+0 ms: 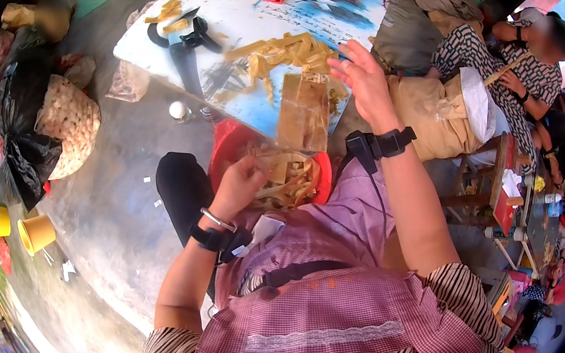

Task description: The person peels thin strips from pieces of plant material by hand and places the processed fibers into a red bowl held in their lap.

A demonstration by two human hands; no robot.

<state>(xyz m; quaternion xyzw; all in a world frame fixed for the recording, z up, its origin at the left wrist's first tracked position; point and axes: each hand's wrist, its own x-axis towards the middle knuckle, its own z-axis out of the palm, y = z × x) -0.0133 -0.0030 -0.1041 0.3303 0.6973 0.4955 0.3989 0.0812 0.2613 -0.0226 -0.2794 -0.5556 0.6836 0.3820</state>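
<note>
From where I stand, the person's left hand (243,182) hangs over the red basin (325,177) in the lap, fingers curled in and blurred. I can't tell whether it pinches anything or has closed on nothing. Tan strips (292,193) lie tangled in that basin, just beside the curled fingers. The right hand (364,80) is raised at the near side of the bench (139,48), open, fingers apart and a little bent, with nothing to be seen in its grasp. It looms beside a loose heap of tan strips (290,55) on the bench top, though from here I can't say if it brushes them. Between the two hands a flat, glossy tan slab (302,111) sits at the bench's near corner, just beyond the basin.

As for writing, dark lines of script (317,14) run across the bench's blue-and-white painted top, too small and bent for me to read. A pale label (239,250) shows at the left wristband (215,238), its print illegible, and the pink checked apron (317,310) carries little orange marks (324,284) that I can't make out. A dark, curved tool (183,49) lies near the bench's left edge.
</note>
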